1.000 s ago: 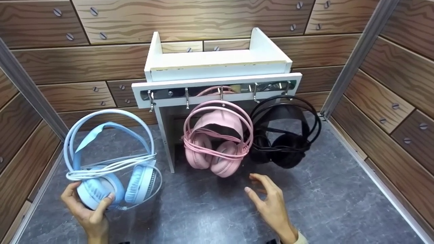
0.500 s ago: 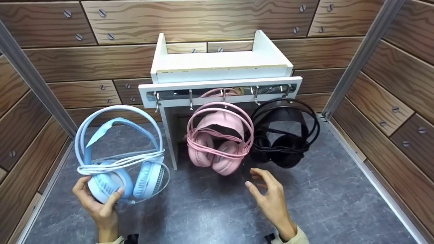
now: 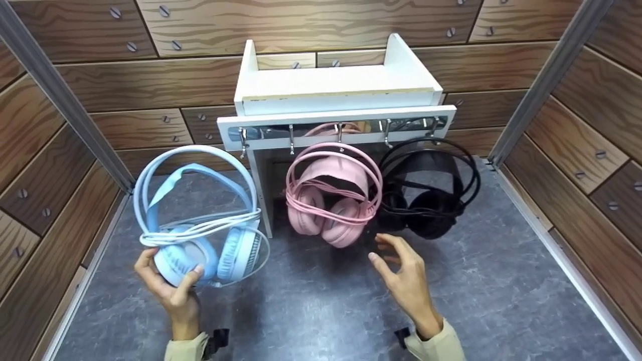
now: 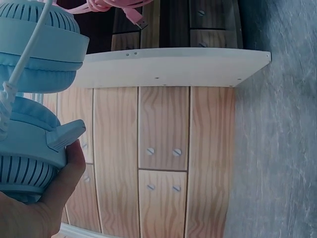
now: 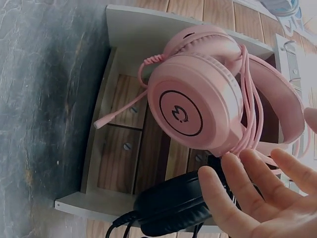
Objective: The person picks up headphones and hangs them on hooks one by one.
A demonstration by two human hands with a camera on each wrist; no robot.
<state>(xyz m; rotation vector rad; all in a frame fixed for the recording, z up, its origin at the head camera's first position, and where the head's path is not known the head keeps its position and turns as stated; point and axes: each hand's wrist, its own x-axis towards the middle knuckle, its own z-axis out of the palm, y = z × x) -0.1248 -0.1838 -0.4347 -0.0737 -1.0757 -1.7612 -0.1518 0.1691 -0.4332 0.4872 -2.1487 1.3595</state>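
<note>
My left hand [image 3: 173, 301] grips the near-left ear cup of a light blue headset [image 3: 236, 255], thumb on its front. The headset is upright, its band raised and a pale cable wound across it. Behind and right of it is a white hook rack [image 3: 266, 120]. A pink headset [image 3: 346, 225] hangs on the middle hook, and a black headset [image 3: 431, 215] hangs at the right end. My right hand [image 3: 409, 281], fingers loosely bent, holds nothing in front of these two. In the right wrist view, its fingers spread beside the pink headset [image 5: 183, 109].
The rack is fixed to a white shelf unit [image 3: 321, 80] against wood-patterned walls [image 3: 165, 85]. Metal hooks [image 3: 243, 143] line the rack's front. A grey marbled surface [image 3: 311, 311] lies below. A pink plug [image 4: 136, 17] dangles from the cable in the left wrist view.
The blue headset, held in my left hand, has moved right and slightly up, nearer the rack's left end. The whole view has shifted a little. My right hand stays in about the same place.
</note>
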